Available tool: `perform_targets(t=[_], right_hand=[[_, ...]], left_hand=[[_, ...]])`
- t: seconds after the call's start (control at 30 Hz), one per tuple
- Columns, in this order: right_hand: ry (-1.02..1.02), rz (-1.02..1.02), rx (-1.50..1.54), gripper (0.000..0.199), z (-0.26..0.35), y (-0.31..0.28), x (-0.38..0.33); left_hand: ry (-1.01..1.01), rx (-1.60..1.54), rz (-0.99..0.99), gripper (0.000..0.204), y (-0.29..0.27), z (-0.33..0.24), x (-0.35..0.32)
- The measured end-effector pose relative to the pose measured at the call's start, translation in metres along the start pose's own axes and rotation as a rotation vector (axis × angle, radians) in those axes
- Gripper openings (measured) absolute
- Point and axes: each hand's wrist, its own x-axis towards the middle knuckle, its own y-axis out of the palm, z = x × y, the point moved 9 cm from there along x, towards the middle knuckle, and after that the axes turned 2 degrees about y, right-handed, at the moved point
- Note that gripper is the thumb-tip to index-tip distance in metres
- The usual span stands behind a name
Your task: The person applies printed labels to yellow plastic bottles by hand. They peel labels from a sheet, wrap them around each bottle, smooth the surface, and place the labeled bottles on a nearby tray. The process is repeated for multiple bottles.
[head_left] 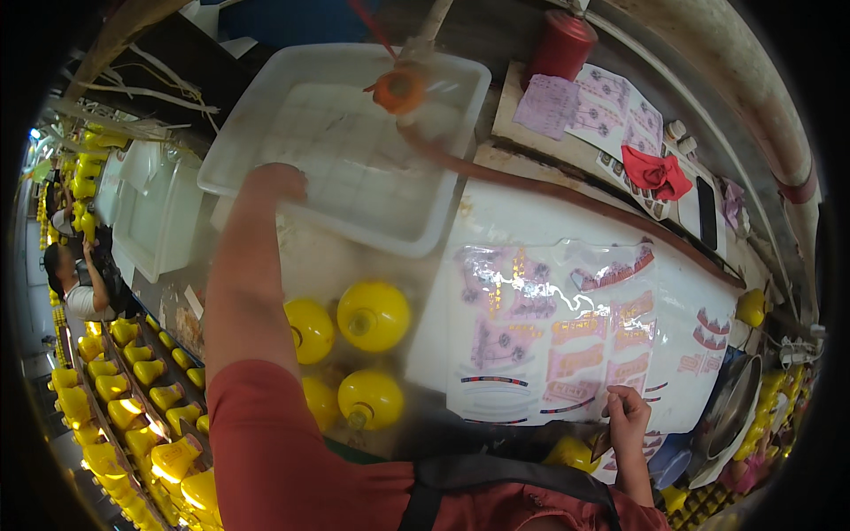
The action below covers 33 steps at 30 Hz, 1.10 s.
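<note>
White plastic tub (354, 150), shallow and rectangular, standing on the counter (319, 257) at the upper centre of the view, tilted so that its near left corner points toward the person. The left hand (276, 181) lies on that near left rim, fingers curled over the edge and gripping it; the forearm runs up from the lower edge of the picture, its red sleeve (274, 451) filling the lower left. An orange, blurred object (398, 90) hangs over the far side of the tub, touching or just above its rim; which cannot be told.

Just in front of the tub, four round yellow plastic balls (373, 314) with short necks lie together on the counter, two nearer the tub and two nearer the person. To their right lies a clear sticker sheet (549, 336) printed with purple, orange and red decals, spread over a white surface (691, 292). The right hand (627, 411) rests at the sheet's near right edge, fingers closed loosely on the edge of the sheet.

Farther right, further paper sheets (589, 106) with printed patterns lie behind the white surface, with a crumpled red cloth (655, 173) on them and a dark red canister (562, 44) at their far end. At the left, well apart from the tub, rows of yellow moulded toy parts (133, 416) fill racks, a second white tub (155, 212) stands above them, and another person (75, 283) sits beyond.
</note>
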Motion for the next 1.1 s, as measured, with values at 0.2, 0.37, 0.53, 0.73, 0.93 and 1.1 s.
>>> perform_targets(t=[0.2, 0.37, 0.53, 0.73, 0.93, 1.1], right_hand=[[0.002, 0.025, 0.01, 0.013, -0.001, 0.005, 0.003], [-0.027, 0.038, -0.008, 0.012, -0.004, 0.009, 0.007], [-0.064, -0.001, -0.01, 0.01, -0.011, 0.011, 0.011], [-0.041, -0.016, -0.045, 0.011, -0.015, 0.009, 0.008], [-0.072, -0.024, -0.099, 0.013, -0.011, 0.005, 0.006], [-0.138, -0.032, -0.134, 0.013, 0.006, 0.004, 0.009]], left_hand=[[-0.057, 0.066, 0.055, 0.053, 0.002, -0.01, -0.001], [-0.053, -0.121, 0.01, 0.047, 0.0, -0.011, 0.0], [0.087, -0.299, 0.134, 0.048, 0.012, -0.032, 0.019], [0.147, -0.308, 0.251, 0.027, 0.022, -0.052, 0.019], [0.288, -0.879, 0.111, 0.018, -0.002, -0.075, 0.012], [0.443, -1.369, 0.114, 0.035, -0.033, -0.102, -0.02]])
